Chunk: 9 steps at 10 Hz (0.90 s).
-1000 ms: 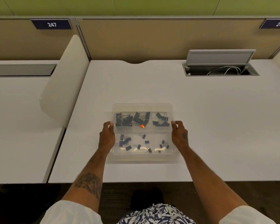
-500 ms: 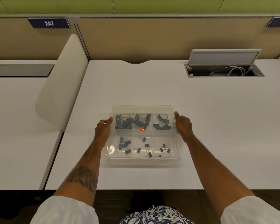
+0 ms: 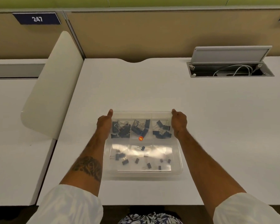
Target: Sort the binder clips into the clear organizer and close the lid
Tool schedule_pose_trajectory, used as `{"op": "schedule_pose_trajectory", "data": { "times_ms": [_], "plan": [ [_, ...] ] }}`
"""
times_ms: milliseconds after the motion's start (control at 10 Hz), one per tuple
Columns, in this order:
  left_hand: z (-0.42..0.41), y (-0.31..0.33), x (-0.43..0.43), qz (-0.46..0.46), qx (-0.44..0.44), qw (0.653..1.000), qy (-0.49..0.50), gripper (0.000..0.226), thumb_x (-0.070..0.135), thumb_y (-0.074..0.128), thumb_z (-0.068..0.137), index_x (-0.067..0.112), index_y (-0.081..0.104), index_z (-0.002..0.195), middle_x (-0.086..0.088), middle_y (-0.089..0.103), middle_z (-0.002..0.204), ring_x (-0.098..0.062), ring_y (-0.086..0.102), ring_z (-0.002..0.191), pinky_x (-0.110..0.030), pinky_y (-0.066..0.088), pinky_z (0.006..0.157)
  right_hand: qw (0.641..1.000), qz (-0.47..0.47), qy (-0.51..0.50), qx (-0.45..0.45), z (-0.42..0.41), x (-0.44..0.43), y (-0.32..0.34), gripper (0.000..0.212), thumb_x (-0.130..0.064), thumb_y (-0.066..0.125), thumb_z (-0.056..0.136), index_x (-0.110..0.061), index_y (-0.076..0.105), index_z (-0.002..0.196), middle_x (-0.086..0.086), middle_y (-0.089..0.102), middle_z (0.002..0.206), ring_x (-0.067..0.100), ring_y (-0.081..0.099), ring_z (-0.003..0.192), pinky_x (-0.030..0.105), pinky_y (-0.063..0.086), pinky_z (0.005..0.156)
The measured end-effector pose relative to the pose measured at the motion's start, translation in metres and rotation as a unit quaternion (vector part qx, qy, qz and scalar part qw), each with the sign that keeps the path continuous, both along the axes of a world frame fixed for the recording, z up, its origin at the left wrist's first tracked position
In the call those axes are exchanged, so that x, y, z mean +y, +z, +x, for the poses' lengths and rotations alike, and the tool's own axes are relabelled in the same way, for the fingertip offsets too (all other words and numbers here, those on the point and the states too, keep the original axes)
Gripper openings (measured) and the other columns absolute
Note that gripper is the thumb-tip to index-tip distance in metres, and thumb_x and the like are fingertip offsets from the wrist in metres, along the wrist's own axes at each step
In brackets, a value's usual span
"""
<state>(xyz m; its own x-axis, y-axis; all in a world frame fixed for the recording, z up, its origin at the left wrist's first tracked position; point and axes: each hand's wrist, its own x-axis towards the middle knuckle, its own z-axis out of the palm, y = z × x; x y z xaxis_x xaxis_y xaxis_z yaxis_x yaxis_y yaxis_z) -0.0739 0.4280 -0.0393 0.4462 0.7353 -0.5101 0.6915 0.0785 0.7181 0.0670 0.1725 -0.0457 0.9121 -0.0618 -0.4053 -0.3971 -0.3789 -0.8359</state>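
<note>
Item: clear organizer point(image 3: 180, 160), six compartments, set on the white tabletop point(image 3: 136, 88) at lower centre of the frame, near the front edge. Contents: larger dark binder clips point(image 3: 121, 129) heaped in the three far compartments, small binder clips point(image 3: 124, 162) scattered loose through the three near ones; none seen lying outside the box. A small orange spot point(image 3: 141, 138) shows at mid-box; its nature cannot be told. Lid point(image 3: 152, 152): a glare band across the near half suggests it already lies over the tray, though whether it has latched is not visible. Left hand point(image 3: 104, 124): at the far left corner, thumb laid up along the edge, fingers curled round the outer side. Right hand point(image 3: 179, 121): at the far right corner, fingers curled about the rim. Step in hand, by judgement: sorting done, lid being seated at the far corners. Next move calls for even downward pressure at both corners together, so the box does not slide forward and the clips stay in their sections. Surroundings: tan partition panel point(image 3: 152, 33) behind, blue plate numbered 247 point(image 3: 37, 18) at upper left, curved white divider point(image 3: 55, 81) at left beside a neighbouring desk point(image 3: 14, 126), open cable hatch point(image 3: 229, 70) with white cables at upper right.
</note>
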Motion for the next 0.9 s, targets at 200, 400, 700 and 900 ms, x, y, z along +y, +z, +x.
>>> {"op": "schedule_pose_trajectory", "data": {
  "times_ms": [200,400,700,900],
  "plan": [
    [0.004,-0.007,-0.001,-0.005,-0.021,1.000,0.022,0.054,0.059,0.038,0.096,0.008,0.054,0.098,-0.014,0.060,0.099,-0.028,0.058,0.088,-0.039,0.050,0.087,0.999,-0.023,0.014,-0.018,0.004,0.007,0.002,0.039,-0.038,0.038,0.103,-0.008,0.052,0.123,0.006,0.056,0.107,0.021,0.054,0.097,0.032,0.048,0.080],
    [0.002,-0.006,0.000,0.000,-0.037,0.999,0.033,0.054,0.061,0.041,0.094,0.009,0.057,0.093,-0.014,0.063,0.097,-0.029,0.061,0.088,-0.040,0.052,0.088,0.999,-0.041,0.012,-0.011,0.005,0.009,0.004,0.035,-0.041,0.039,0.102,-0.011,0.046,0.119,0.007,0.054,0.107,0.021,0.053,0.094,0.033,0.051,0.080],
    [-0.009,0.011,-0.009,0.082,-0.079,0.992,0.056,0.053,0.056,0.057,0.088,0.012,0.053,0.118,-0.007,0.059,0.114,-0.026,0.057,0.105,-0.034,0.047,0.086,0.989,-0.117,0.073,-0.056,-0.003,-0.007,0.013,0.052,-0.050,0.037,0.100,-0.006,0.054,0.123,0.011,0.061,0.116,0.028,0.059,0.107,0.030,0.043,0.080],
    [-0.031,0.021,-0.019,0.335,-0.077,0.926,-0.155,0.060,0.055,0.050,0.091,0.014,0.046,0.135,-0.011,0.049,0.139,-0.028,0.045,0.128,-0.044,0.042,0.102,0.935,-0.253,0.161,-0.188,-0.032,-0.021,0.018,0.058,-0.056,0.039,0.097,-0.015,0.043,0.139,0.014,0.044,0.143,0.031,0.045,0.129,0.044,0.041,0.103]
  ]
}}
